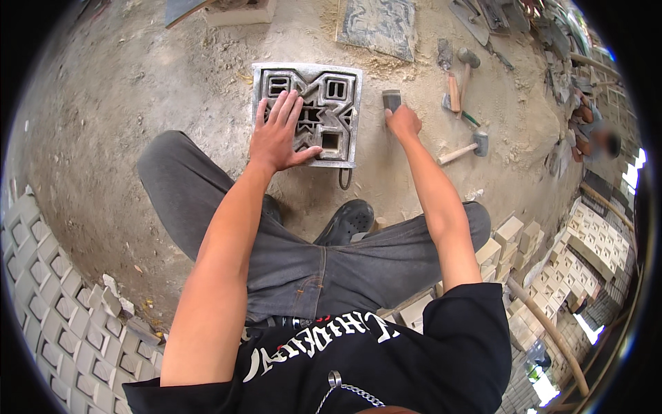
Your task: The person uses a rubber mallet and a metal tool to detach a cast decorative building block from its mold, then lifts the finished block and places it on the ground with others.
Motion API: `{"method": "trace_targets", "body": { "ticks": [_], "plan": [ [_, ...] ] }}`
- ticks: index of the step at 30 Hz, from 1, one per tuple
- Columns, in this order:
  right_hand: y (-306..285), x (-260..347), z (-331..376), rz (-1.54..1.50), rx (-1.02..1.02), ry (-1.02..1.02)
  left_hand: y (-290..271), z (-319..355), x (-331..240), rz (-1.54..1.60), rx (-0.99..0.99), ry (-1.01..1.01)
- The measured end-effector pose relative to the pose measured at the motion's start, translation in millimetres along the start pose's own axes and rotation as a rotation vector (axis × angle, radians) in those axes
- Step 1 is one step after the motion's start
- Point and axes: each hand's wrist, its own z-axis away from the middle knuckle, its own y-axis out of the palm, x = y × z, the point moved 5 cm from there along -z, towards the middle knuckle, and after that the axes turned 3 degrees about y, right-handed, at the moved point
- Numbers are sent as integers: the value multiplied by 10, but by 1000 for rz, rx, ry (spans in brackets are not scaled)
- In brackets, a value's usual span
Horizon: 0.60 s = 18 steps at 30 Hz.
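A square metal mould [338, 103] with cut-out patterns lies on the dusty ground in front of me. My left hand [279, 134] rests flat on its left half, fingers spread. My right hand [402, 122] is just right of the mould, closed around a small dark grey block-shaped tool [392, 100] that touches the ground. I am seated, with my grey-trousered legs and black shoes [348, 221] below the mould.
Two hammers [463, 148] and other hand tools [455, 86] lie on the ground to the right. A flat grey slab [378, 26] lies beyond the mould. Stacks of pale patterned blocks [55, 310] stand at lower left and at right [586, 248]. Another person [593, 134] crouches at far right.
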Motion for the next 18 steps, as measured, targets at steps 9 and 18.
{"method": "trace_targets", "body": {
  "ticks": [9, 18],
  "plan": [
    [-889, 801, 621, -817, 51, -240, -60, -8, 17, 10, 43, -23],
    [-917, 1526, 963, -218, -85, -230, -88, -21, 9, -14, 64, -29]
  ]
}}
